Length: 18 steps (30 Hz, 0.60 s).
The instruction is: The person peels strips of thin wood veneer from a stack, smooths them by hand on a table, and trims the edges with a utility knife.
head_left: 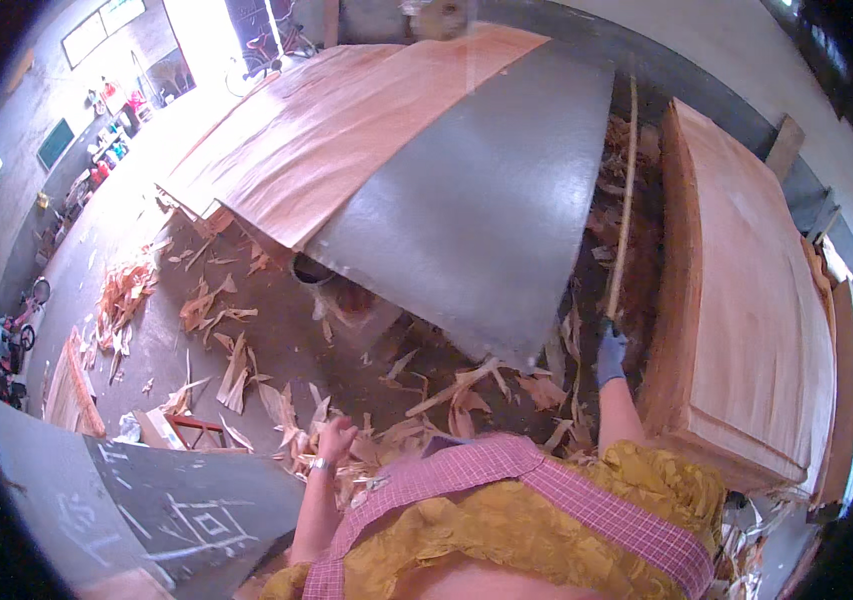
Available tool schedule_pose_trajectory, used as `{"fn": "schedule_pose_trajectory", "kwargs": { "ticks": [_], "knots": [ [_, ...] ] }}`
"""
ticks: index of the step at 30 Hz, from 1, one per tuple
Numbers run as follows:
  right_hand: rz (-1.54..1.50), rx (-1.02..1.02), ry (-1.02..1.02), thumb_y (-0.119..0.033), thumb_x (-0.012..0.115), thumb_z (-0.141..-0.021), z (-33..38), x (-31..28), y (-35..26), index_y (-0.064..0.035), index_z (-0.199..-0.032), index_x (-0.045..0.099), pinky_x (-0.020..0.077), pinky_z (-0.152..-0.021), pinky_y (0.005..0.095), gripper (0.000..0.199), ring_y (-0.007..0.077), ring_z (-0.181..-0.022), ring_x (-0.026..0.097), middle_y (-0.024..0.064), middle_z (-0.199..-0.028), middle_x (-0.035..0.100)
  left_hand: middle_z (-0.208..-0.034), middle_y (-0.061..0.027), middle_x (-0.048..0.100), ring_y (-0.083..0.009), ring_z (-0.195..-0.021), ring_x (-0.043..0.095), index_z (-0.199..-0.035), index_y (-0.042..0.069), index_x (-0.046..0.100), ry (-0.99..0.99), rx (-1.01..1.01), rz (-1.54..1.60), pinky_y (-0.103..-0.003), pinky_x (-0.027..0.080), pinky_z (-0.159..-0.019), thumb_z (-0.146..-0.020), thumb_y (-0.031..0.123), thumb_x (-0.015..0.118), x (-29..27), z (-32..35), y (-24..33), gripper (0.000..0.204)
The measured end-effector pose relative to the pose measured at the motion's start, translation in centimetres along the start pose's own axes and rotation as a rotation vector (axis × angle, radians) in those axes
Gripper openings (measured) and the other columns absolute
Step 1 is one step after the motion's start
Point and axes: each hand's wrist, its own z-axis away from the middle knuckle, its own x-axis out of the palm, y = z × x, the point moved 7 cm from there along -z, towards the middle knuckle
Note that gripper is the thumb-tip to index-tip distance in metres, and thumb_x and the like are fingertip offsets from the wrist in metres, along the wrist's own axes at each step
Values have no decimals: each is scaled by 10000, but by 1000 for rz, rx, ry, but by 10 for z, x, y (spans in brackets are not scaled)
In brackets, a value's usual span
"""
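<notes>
My right hand (pixel 611 354), in a blue glove, is closed around the near end of a long, thin wooden stick (pixel 628 200). The stick stretches away from me through the gap between a grey tabletop (pixel 466 200) and a tall stack of wood veneer sheets (pixel 751 300). My left hand (pixel 336 438) is bare, with a band on the wrist; its fingers curl into a loose fist above torn veneer scraps, and nothing shows in it. Wide reddish veneer sheets (pixel 346 130) cover the left part of the tabletop, their surface wavy.
Torn veneer strips (pixel 234 375) litter the floor, with a larger heap (pixel 126 295) at the left. A grey board with chalk marks (pixel 196 510) stands at the lower left. Bicycles (pixel 266 55) are by the bright doorway; a shelf of bottles (pixel 111 145) lines the left wall.
</notes>
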Motion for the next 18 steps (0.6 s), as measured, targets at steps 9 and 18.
{"fn": "schedule_pose_trajectory", "kwargs": {
  "ticks": [9,18],
  "knots": [
    [-486,148,-568,-409,582,-929,257,276,-212,-111,-824,643,368,-393,295,321,127,-433,465,-1,-548,492,-1069,-128,656,-244,-988,633,-1210,14,576,-371,78,480,-373,493,-864,-868,352,644,-101,-229,38,485],
    [318,-694,-396,-500,631,-838,349,539,-429,60,-1406,296,496,-789,466,865,430,-939,594,306,-1200,533,-609,18,535,-103,-425,492,-858,91,553,-591,-335,807,-245,392,-382,-950,381,558,-190,-432,-20,304]
  ]
}}
